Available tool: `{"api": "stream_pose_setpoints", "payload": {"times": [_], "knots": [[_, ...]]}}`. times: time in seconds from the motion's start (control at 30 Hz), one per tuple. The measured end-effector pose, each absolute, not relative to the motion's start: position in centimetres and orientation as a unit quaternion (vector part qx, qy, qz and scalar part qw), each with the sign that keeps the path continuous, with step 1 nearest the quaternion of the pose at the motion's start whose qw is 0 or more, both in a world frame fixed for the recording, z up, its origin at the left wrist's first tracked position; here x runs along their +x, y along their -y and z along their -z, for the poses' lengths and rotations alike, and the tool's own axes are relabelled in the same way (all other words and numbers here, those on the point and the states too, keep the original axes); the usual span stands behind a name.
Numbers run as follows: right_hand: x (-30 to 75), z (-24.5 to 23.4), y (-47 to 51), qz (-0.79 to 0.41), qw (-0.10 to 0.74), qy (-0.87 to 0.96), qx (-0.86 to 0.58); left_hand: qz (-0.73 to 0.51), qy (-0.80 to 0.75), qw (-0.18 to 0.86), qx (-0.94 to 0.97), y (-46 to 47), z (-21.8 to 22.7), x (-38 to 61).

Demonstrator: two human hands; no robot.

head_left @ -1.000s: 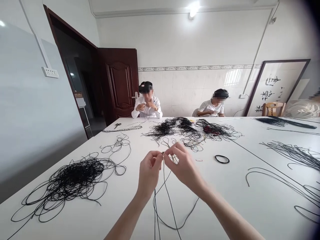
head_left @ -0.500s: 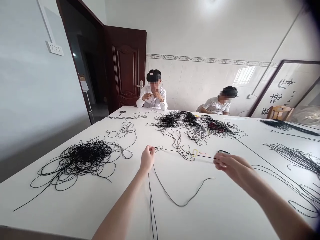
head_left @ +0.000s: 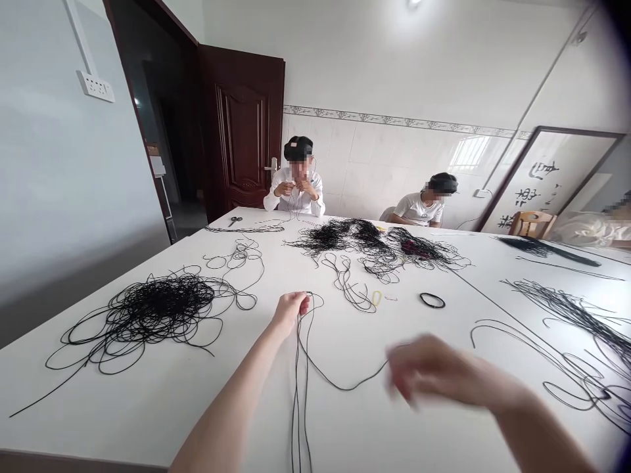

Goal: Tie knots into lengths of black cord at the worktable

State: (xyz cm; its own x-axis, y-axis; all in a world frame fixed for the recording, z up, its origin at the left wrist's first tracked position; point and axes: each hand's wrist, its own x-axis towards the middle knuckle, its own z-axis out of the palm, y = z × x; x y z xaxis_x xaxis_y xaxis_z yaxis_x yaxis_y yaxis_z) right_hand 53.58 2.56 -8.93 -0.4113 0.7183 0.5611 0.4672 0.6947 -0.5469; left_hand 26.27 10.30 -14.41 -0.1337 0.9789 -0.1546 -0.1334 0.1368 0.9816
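Your left hand is closed in a pinch on the top of a thin black cord, which drops from the fingers in narrow strands and runs down the table out of the bottom of the view, while another length curves right toward your right hand. That hand is blurred by motion; its fingers look spread, but you cannot tell whether it holds the cord. The cord appears light, soft and limp, with a slight curl, and it is likely to snag on neighbouring strands and slip from a loose grip. Its best hold looks to be between fingertip and thumb, close to the pinched top rather than along the trailing length. The white table carries a dense tangled pile of black cord to your left, a second tangled mass ahead, a small black ring and scissors at the far edge. Two seated people, one in a white shirt and one in a white T-shirt, work beyond it, before a tiled wall and a dark wooden door.
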Motion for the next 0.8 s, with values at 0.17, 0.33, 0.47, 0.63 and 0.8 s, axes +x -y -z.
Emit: {"api": "stream_pose_setpoints", "payload": {"times": [0.17, 0.33, 0.47, 0.63, 0.8], "knots": [[48.1, 11.6, -9.4, -0.243, 0.313, 0.794, -0.462, -0.508, -0.509, 0.557, 0.415, -9.2, 13.8, 27.3], [46.6, 14.0, -12.0, -0.309, 0.306, 0.759, -0.486, -0.492, -0.506, 0.561, 0.433, -9.1, 13.7, 28.0], [47.6, 14.1, -13.0, -0.35, 0.325, 0.721, -0.501, -0.46, -0.506, 0.572, 0.453, -9.1, 13.6, 28.6], [48.2, 14.1, -13.0, -0.353, 0.373, 0.674, -0.531, -0.381, -0.474, 0.629, 0.484, -8.3, 13.2, 29.3], [48.5, 14.3, -11.6, -0.35, 0.426, 0.636, -0.54, -0.38, -0.432, 0.665, 0.476, -7.9, 13.0, 30.0]]}}
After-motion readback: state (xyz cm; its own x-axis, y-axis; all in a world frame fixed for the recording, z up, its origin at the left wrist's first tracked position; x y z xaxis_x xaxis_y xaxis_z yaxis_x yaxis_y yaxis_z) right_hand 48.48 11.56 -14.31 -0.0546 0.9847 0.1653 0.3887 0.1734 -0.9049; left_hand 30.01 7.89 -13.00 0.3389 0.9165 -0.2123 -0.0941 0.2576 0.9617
